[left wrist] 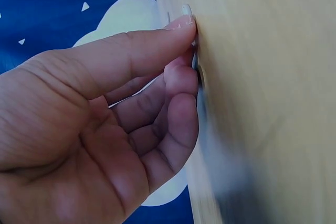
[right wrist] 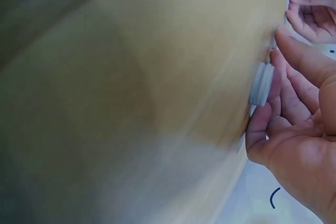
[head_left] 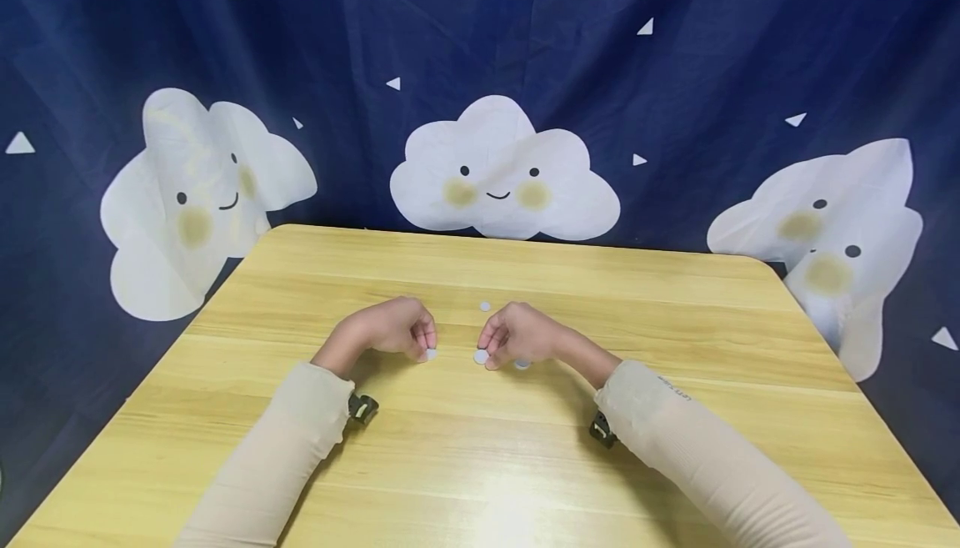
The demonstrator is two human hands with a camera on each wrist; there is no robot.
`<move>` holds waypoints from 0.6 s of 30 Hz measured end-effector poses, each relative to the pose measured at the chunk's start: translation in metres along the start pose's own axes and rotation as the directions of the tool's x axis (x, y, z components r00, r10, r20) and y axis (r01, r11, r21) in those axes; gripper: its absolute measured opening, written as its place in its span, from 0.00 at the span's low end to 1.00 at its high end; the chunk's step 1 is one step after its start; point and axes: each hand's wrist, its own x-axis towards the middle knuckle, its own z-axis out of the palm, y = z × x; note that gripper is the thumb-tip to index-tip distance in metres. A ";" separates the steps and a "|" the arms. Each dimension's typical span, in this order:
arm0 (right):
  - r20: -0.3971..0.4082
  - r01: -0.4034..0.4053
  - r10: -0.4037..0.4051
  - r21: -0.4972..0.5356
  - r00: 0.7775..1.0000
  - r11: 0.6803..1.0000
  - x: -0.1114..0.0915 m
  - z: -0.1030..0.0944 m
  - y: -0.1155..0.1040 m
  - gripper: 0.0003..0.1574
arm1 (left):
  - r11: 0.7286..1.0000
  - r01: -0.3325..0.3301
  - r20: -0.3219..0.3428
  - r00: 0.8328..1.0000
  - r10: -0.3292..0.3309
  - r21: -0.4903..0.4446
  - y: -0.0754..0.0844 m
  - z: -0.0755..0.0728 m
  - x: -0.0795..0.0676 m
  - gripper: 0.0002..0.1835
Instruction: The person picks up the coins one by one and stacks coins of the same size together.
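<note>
My left hand [head_left: 397, 327] is lowered to the table, its thumb and fingertips pinching the edge of a small white disc [head_left: 431, 354]. In the left wrist view that disc is mostly hidden behind the fingers. Across a short gap, my right hand [head_left: 525, 334] holds another white disc [head_left: 481, 357] by its edge, with thumb and index finger at the tabletop. Under the right palm stands a short stack of white discs [right wrist: 261, 85], close to the curled outer fingers. A smaller-looking white disc [head_left: 485, 306] lies farther back, between the hands.
The wooden table [head_left: 465, 448] has rounded far corners. Behind it hangs a dark blue curtain [head_left: 465, 31] printed with white clouds and triangles. A dark wrist strap [head_left: 363, 408] shows below the left sleeve, and a similar strap [head_left: 602, 429] below the right.
</note>
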 end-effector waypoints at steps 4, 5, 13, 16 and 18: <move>0.033 -0.003 0.002 0.026 0.999 1.000 -0.001 -0.004 0.000 0.15 | 1.000 -0.003 -0.002 1.000 0.003 -0.006 -0.001 0.001 0.000 0.07; 0.039 -0.002 0.001 0.035 0.999 0.999 -0.001 -0.005 0.000 0.15 | 1.000 -0.004 -0.002 1.000 0.004 -0.007 -0.001 0.001 0.000 0.07; -0.002 0.037 -0.037 -0.005 0.999 0.999 0.006 -0.016 -0.001 0.12 | 1.000 0.000 -0.005 1.000 0.000 -0.003 -0.001 0.002 -0.001 0.07; -0.051 0.023 -0.025 -0.036 0.998 0.999 0.011 -0.021 0.000 0.10 | 1.000 0.006 -0.005 1.000 -0.006 -0.001 0.000 0.001 -0.001 0.07; -0.081 0.009 -0.013 -0.044 0.997 0.999 0.015 -0.024 0.001 0.10 | 1.000 0.005 -0.008 1.000 -0.005 0.003 -0.001 0.001 0.000 0.07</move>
